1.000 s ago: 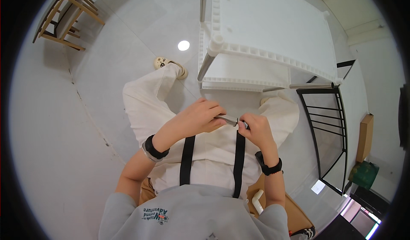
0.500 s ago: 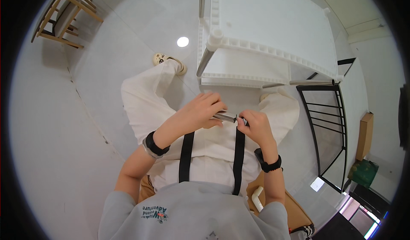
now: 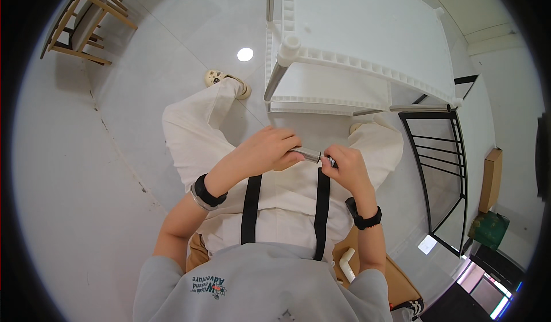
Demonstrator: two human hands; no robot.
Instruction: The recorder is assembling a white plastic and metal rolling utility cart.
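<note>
Above the person's lap (image 3: 287, 193), the left hand (image 3: 261, 153) has its fingers wrapped round a metal tube (image 3: 310, 154), whose visible end points toward the right hand (image 3: 349, 168). The right hand's fingers are pinched on a small dark piece (image 3: 333, 161) just beside that end; the thumb makes it impossible to tell whether piece and tube touch. For neat work at this point, it would likely help to grip the tube firmly close to its end, keep the dark piece square to the tube's line, and let the right hand make small, even movements while the left acts as the anchor. Tilting either part could make it bind or slip.

Counted, the hands have one tube and one dark piece between them. Two black straps (image 3: 251, 207) hang at the waist, and there are two dark wristbands (image 3: 367, 223), one per wrist. Ahead stands one white rack (image 3: 367, 24) with at least two shelf levels. To the right are one black frame (image 3: 427, 115), one brown box (image 3: 491, 178) and one green object (image 3: 489, 230). One bent white piece (image 3: 346, 264) lies near the right arm. Upper left shows at least one wooden chair (image 3: 87, 24); overlap hides whether there are more.
</note>
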